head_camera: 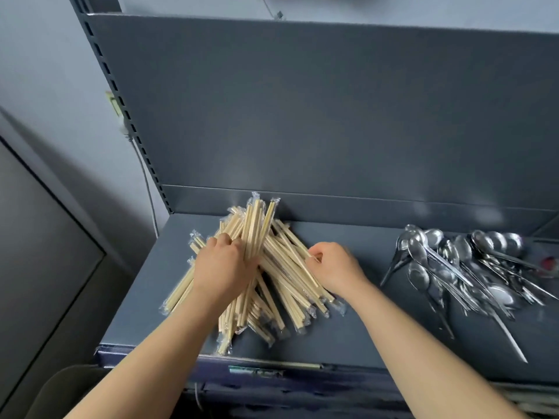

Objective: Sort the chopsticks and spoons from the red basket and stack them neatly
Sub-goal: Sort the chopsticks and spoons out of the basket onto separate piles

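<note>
Left hand [223,269] grips chopsticks [282,266]; spoons [453,267] lie rightward.

Wrapped chopsticks [284,267], pale wood in clear plastic sleeves, lie in a criss-crossed heap under and between both hands. The left hand [223,267] grips a bunch [257,225] that stands nearly upright, its ends poking up past the knuckles. The right hand [335,267] pinches at the heap's right edge. Well off to the right of that hand lie the spoons [462,267]: shiny steel, loosely piled, with bowls mostly far and handles fanning near.
</note>
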Tool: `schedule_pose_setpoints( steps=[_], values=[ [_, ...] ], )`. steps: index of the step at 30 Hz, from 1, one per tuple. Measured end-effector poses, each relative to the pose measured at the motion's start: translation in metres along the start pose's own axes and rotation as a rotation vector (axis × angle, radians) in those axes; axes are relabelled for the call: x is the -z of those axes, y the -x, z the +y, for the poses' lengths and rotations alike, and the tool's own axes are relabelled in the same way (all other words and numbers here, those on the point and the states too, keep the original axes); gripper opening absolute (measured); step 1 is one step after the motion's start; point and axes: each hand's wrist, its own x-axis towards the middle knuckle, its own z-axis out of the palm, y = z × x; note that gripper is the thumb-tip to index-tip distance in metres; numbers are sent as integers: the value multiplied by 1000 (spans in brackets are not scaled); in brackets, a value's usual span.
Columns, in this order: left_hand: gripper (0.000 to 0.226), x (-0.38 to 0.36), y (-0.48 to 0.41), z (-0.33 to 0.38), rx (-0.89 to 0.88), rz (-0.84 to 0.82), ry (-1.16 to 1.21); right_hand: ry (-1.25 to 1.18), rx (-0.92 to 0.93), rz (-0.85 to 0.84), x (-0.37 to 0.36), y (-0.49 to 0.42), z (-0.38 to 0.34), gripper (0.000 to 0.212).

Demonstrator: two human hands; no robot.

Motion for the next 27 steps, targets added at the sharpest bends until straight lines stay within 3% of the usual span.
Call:
schedule_pose_setpoints(
  steps=[5,13,16,19,22,27],
  values=[
    [41,22,3,29,-143,38,-51,-50,-9,76,25,32,11,38],
    [48,43,22,145,-440,81,174,41,-36,301,102,110,101,39],
    [53,47,33,209,-547,60,256,60,-128,374,134,141,164,41],
    [31,41,43,287,-614,-1,380,25,-256,444,167,175,244,45],
    [25,25,52,373,-678,-65,494,-88,-370,489,204,208,327,44],
    [30,4,75,518,-742,-147,574,-187,-478,545,268,245,449,38]
  ],
)
